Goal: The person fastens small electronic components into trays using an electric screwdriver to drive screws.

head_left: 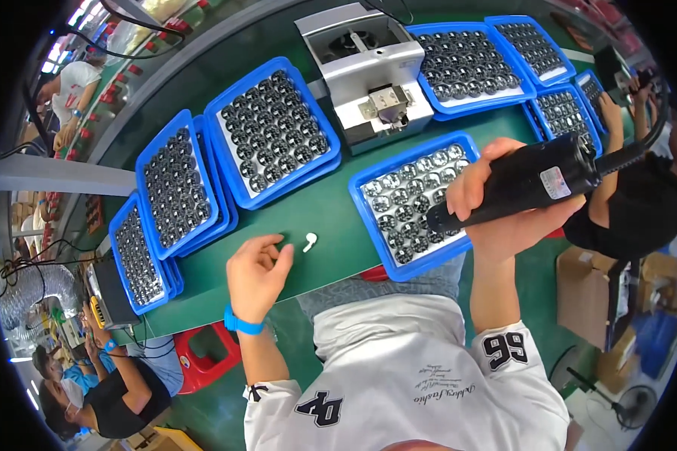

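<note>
My right hand (pixel 496 203) is wrapped around a thick black corded power tool (pixel 530 184) with a pale sticker on its side. The tool's narrow end points down over a blue tray (pixel 410 272) holding rows of shiny, round, metallic-looking parts (pixel 408 214). Whether the tip touches a part cannot be made out. My left hand (pixel 257 272), a blue band on its wrist, rests over the green table's near edge. Its fingers are loosely bent, with the thumb apart and nothing between them. Just right of that hand lies a white wireless earbud (pixel 310 241).
A silver-grey machine (pixel 372 75) stands behind the near tray. Stacked blue trays (pixel 222 177) of similar parts fill the left, with more trays (pixel 470 68) at the back right. The tool's cord (pixel 647 143) runs right, towards another person (pixel 624 195). A red stool (pixel 203 357) stands lower left.
</note>
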Demonstrator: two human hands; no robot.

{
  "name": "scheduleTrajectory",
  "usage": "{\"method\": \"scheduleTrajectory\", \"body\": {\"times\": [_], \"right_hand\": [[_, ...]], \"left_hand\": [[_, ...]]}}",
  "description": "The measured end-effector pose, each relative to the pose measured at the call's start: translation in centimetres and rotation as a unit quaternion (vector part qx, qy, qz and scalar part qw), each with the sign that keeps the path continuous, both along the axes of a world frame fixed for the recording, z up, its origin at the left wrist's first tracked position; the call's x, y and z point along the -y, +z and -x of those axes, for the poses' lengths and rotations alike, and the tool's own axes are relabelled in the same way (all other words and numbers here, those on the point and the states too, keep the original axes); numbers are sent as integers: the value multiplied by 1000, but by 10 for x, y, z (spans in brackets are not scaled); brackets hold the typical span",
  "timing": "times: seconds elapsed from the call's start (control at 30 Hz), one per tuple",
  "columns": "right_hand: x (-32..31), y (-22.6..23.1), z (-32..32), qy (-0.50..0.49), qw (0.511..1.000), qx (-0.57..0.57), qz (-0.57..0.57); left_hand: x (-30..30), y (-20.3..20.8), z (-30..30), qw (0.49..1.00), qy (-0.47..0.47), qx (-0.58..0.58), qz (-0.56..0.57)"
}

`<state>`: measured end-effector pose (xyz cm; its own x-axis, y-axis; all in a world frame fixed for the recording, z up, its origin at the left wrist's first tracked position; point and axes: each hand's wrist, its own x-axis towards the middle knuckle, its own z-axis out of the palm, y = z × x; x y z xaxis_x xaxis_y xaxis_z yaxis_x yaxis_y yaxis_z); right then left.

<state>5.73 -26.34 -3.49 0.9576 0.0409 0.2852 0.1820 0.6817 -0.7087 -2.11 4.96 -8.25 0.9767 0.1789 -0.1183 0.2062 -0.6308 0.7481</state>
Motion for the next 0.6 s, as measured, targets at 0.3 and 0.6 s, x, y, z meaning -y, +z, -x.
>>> {"method": "scheduleTrajectory", "body": {"times": [0.3, 0.6], "right_hand": [[-9, 0, 2, 22, 999, 16, 19], [-8, 1, 2, 24, 999, 27, 17]], "left_hand": [[81, -1, -8, 953, -166, 253, -30], [106, -6, -35, 942, -230, 238, -61]]}}
